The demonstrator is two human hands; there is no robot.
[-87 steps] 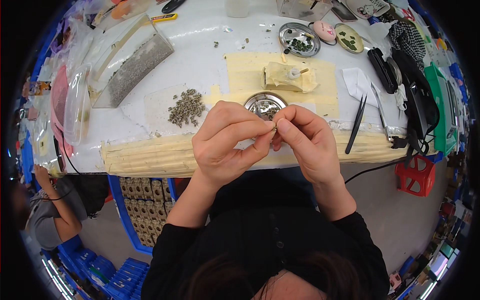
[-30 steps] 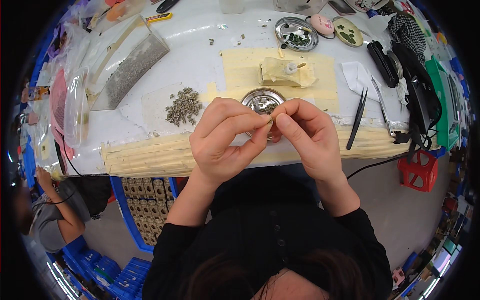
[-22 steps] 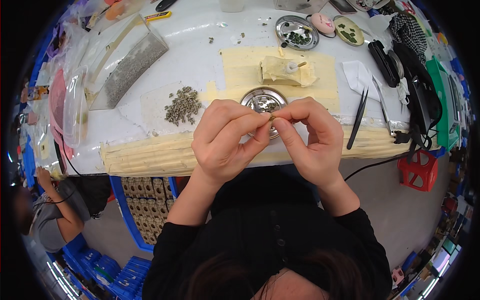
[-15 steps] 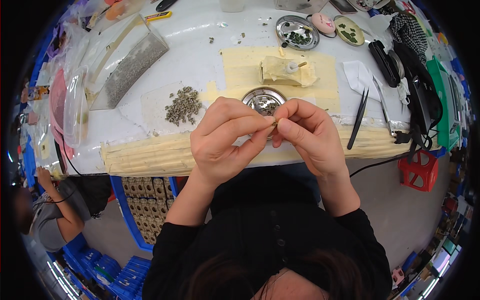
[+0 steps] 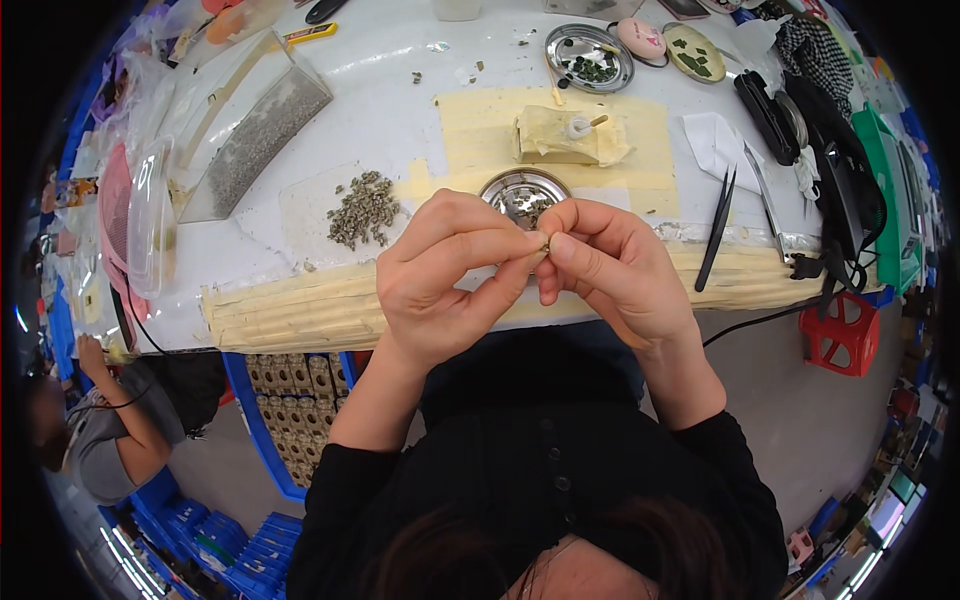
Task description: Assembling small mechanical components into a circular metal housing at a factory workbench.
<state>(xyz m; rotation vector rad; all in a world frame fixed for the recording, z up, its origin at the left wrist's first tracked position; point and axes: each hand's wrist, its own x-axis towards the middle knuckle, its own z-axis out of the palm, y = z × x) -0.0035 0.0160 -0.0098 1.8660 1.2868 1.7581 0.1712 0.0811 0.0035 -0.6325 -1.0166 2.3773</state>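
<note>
My left hand and my right hand meet over the table's near edge, fingertips pinched together. Between them is a small brownish-grey part, mostly covered by the fingertips, so its exact kind does not show. Just beyond the fingers sits a round metal dish with small greyish parts inside, partly hidden by my hands. A heap of similar small parts lies on the table to the left of my left hand.
Beyond the dish stands a tape-wrapped block holding a small white pot and stick. Black tweezers lie to the right. A metal plate with dark green pieces is farther back. A clear bin of granules stands left; another person sits far left.
Both hands keep their pinch and stay nearly in place, with a slight shift of the fingertips. The whole view has moved a little.
</note>
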